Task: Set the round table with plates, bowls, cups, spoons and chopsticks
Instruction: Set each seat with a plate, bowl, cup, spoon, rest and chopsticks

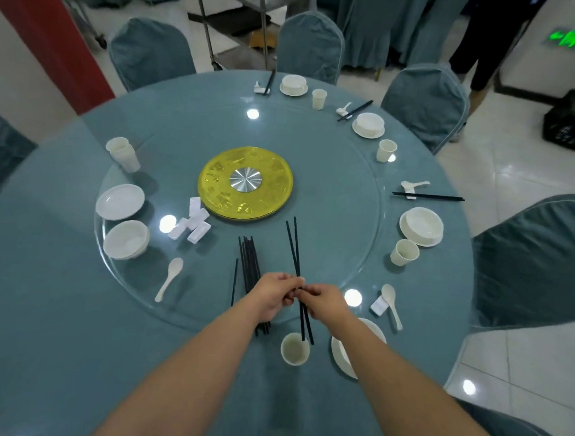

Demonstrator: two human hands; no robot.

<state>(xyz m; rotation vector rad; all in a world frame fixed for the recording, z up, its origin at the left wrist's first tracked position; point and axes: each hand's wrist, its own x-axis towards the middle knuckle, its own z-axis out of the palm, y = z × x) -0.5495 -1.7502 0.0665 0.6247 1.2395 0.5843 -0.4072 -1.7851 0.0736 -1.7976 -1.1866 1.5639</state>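
Chopsticks (pixel 297 251), one black pair, sit just below frame centre, pinched near mid-length by both hands: left hand (pixel 273 296) and right hand (pixel 325 302) have their fingertips closed on the sticks, tips fanning toward the yellow hub (pixel 215 181). They look light, stiff and smooth, likely to slide or cross unless held together near the thicker end. Left of them lies the spare bundle (pixel 249 265) on the glass turntable (pixel 347 174). At lower right wait a rest (pixel 379 304), spoon (pixel 391 303) and cup (pixel 295 350).

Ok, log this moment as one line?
left hand + right hand: holding chopstick pair | spare chopsticks: on table | nearest setting: lacks chopsticks
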